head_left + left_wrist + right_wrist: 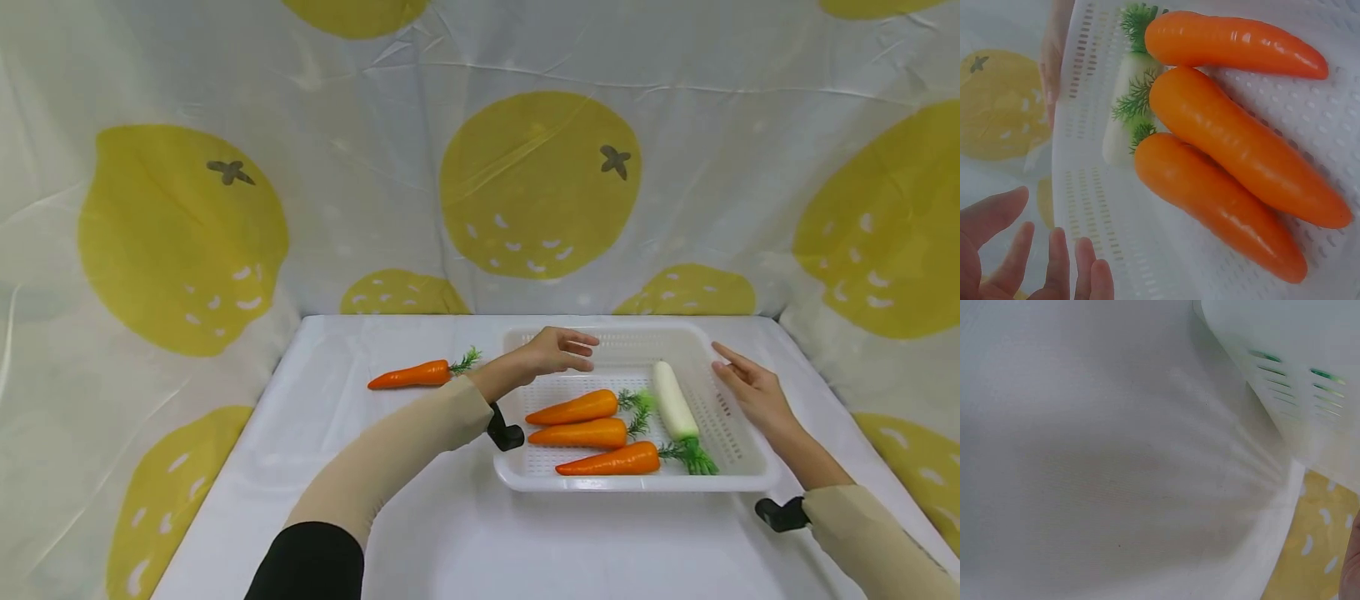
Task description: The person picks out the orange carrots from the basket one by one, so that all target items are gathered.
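Note:
A white plastic basket (637,483) holds three orange carrots, the front one (611,460) lying apart from the middle carrot (581,433) and the back carrot (573,407). A white radish (672,400) with green leaves lies along the right of them. My left hand (558,350) hovers over the basket's back left part, its fingers spread and holding nothing; they also show in the left wrist view. At the basket's right rim is my right hand (753,392), fingers extended; whether they touch the rim cannot be made out. In the right wrist view only a sliver of that hand shows.
Another carrot (411,376) lies on the white tablecloth (315,417) left of the basket, its leaves partly behind my left forearm. A curtain with yellow lemon prints (540,183) hangs behind the table and along both sides.

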A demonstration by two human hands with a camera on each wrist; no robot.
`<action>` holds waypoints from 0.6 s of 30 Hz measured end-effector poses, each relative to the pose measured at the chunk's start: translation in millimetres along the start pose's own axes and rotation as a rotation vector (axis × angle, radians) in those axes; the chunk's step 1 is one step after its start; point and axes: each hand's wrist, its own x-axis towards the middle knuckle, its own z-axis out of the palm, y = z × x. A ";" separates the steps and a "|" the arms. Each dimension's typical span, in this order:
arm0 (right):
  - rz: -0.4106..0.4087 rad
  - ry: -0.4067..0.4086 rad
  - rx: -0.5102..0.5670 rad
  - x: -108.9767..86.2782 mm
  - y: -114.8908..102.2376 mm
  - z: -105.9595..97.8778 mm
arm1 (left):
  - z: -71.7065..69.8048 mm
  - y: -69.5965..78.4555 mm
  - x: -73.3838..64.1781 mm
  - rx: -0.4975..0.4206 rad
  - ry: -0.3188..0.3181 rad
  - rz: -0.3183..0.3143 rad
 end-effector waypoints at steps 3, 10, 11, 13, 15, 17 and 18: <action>0.001 -0.002 -0.006 0.1 -0.2 0.2 | 5.7 -3.4 5.5 -0.017 -0.011 -0.022; -0.019 0.003 0.020 -1.1 -0.1 0.8 | 11.5 -10.8 16.3 -0.001 -0.036 -0.052; -0.020 0.003 0.025 -1.0 0.1 0.8 | 12.0 -11.6 17.1 0.003 -0.040 -0.060; -0.019 0.003 0.030 -1.1 0.4 0.7 | 13.3 -13.8 19.0 0.017 -0.049 -0.074; -0.017 0.004 0.030 -0.9 0.8 0.7 | 15.0 -16.4 20.4 0.028 -0.059 -0.095; -0.014 0.005 0.028 -0.5 1.1 0.7 | 16.9 -19.2 21.3 0.045 -0.076 -0.115; -0.012 0.005 0.028 -0.3 1.1 0.9 | 17.9 -20.7 21.8 0.060 -0.082 -0.124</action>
